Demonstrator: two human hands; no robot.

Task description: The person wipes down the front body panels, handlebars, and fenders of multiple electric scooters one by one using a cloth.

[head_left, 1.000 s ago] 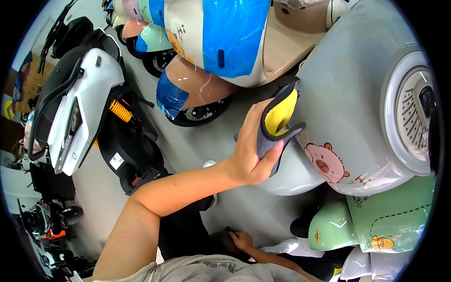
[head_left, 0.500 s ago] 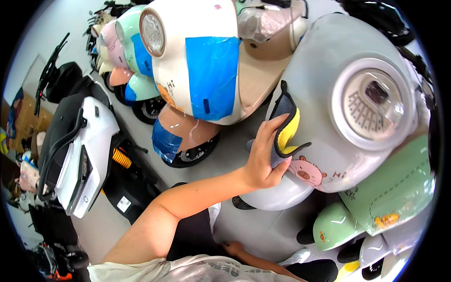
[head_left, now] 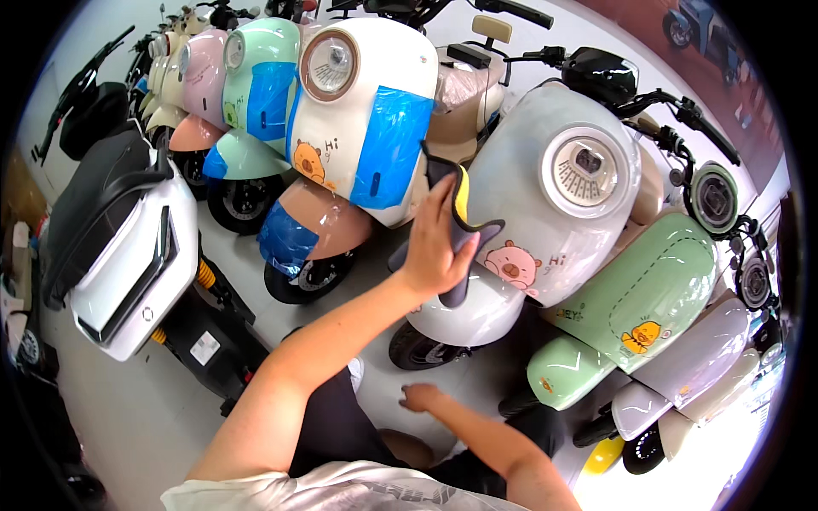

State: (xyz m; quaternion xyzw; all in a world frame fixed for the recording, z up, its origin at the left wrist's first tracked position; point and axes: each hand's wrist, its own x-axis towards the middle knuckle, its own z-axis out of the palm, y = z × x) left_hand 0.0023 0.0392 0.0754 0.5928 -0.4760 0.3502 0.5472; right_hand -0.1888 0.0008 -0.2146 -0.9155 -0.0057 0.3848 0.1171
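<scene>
My left hand [head_left: 433, 255] is closed on a grey microfiber cloth [head_left: 467, 223] with a yellow inner side and dark edging. The folded cloth is against or close beside the left side of a pale grey scooter front panel [head_left: 545, 153]; I cannot tell if it presses on it. This panel has a round headlight [head_left: 590, 173] and a pink bear sticker [head_left: 513, 266]. Below it is the scooter's front fender [head_left: 473, 311]. Low over my legs, my right hand [head_left: 419, 397] hangs with its fingers loosely apart, and nothing shows in it.
To the left of the cloth stands a cream scooter [head_left: 358, 111] with blue film on its front. A green scooter [head_left: 648, 289] is close on the right. A white and black scooter [head_left: 141, 264] stands at my left. More scooters line the back.
The view has tilted up, showing handlebars and the wall behind. My left hand, still holding the cloth, is lower on the scooter's left side. My right hand has come further into view.
</scene>
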